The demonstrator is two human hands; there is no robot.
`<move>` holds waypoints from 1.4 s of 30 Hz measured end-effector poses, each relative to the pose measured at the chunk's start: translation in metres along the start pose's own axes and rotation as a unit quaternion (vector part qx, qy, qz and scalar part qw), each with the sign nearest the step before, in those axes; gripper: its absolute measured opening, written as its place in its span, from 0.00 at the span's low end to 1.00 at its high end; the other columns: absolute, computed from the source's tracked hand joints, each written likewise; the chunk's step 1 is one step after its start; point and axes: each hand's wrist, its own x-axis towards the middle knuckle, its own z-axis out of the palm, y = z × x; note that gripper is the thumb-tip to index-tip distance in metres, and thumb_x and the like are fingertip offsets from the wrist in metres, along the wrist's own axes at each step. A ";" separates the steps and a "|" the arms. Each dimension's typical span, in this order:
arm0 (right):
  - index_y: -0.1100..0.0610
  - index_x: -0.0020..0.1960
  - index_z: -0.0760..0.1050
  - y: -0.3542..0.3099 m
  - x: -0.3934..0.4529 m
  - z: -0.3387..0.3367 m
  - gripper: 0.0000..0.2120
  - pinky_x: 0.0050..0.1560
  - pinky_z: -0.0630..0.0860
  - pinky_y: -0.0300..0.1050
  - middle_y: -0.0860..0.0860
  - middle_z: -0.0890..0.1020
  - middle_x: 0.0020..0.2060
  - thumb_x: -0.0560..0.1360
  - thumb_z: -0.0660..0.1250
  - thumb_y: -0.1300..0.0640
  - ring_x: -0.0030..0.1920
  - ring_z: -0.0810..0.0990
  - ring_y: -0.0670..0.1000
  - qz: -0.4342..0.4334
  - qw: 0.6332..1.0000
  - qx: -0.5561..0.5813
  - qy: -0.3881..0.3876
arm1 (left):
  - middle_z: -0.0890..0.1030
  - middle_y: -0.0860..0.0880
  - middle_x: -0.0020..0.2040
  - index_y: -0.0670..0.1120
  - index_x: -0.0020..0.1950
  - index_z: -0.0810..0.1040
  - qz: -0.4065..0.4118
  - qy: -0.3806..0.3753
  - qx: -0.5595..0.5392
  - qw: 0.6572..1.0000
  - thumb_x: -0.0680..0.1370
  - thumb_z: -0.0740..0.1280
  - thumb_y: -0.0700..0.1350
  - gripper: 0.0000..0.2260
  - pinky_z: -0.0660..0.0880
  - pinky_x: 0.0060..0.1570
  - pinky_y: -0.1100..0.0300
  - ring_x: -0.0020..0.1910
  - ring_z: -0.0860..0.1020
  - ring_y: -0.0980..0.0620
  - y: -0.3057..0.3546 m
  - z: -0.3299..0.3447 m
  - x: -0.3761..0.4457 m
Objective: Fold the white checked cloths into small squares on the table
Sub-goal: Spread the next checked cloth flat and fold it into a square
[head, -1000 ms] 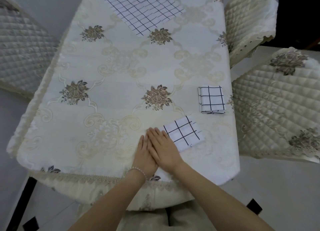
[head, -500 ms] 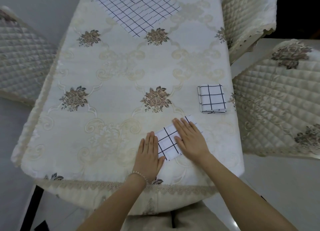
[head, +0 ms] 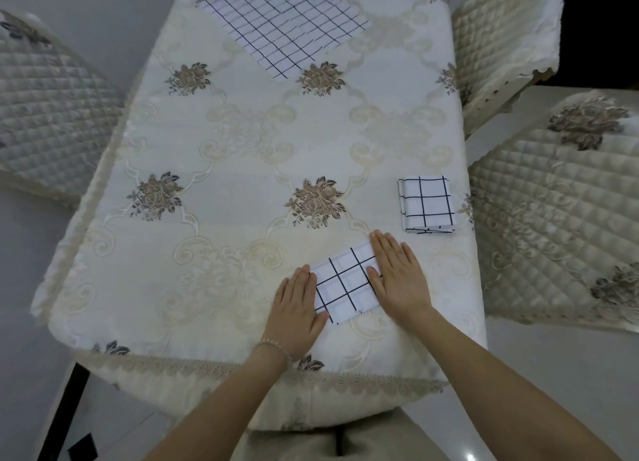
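A small folded white checked cloth point(head: 345, 280) lies near the table's front edge. My left hand point(head: 297, 310) lies flat with straight fingers along the cloth's left edge. My right hand point(head: 397, 274) presses flat on the cloth's right part. A second folded checked square point(head: 427, 203) sits by the right edge of the table. At the far end, an unfolded checked cloth point(head: 287, 24) is spread out flat.
The table point(head: 242, 156) wears a cream floral cloth with a lace front hem. Quilted chairs stand to the left point(head: 45, 114), far right point(head: 501, 35) and near right point(head: 560, 211). My knees are under the front edge.
My hands have slid apart across the folded cloth: the right one moved to its right side, the left one to its left edge. More of the cloth's middle now shows.
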 end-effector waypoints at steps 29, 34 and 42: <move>0.57 0.61 0.74 -0.019 -0.078 -0.013 0.19 0.59 0.70 0.48 0.50 0.77 0.54 0.74 0.55 0.54 0.52 0.74 0.51 -0.005 0.989 0.124 0.077 | 0.73 0.45 0.42 0.47 0.37 0.69 -0.273 -0.068 -0.312 0.907 0.71 0.70 0.46 0.10 0.67 0.36 0.60 0.39 0.73 0.49 0.024 -0.036 0.014; 0.54 0.68 0.69 -0.016 -0.094 -0.022 0.25 0.71 0.60 0.45 0.47 0.72 0.63 0.74 0.62 0.45 0.63 0.67 0.46 -0.055 0.978 0.192 0.065 | 0.68 0.47 0.36 0.45 0.41 0.64 -0.311 -0.049 -0.470 0.825 0.74 0.67 0.37 0.11 0.71 0.29 0.64 0.32 0.69 0.51 0.037 -0.047 0.004; 0.52 0.74 0.60 -0.024 -0.106 -0.013 0.36 0.74 0.49 0.39 0.47 0.67 0.70 0.71 0.71 0.47 0.71 0.62 0.45 -0.098 0.971 0.215 0.041 | 0.68 0.44 0.34 0.42 0.40 0.65 -0.388 -0.016 -0.688 0.613 0.77 0.60 0.29 0.10 0.67 0.22 0.66 0.25 0.71 0.51 0.049 -0.065 -0.003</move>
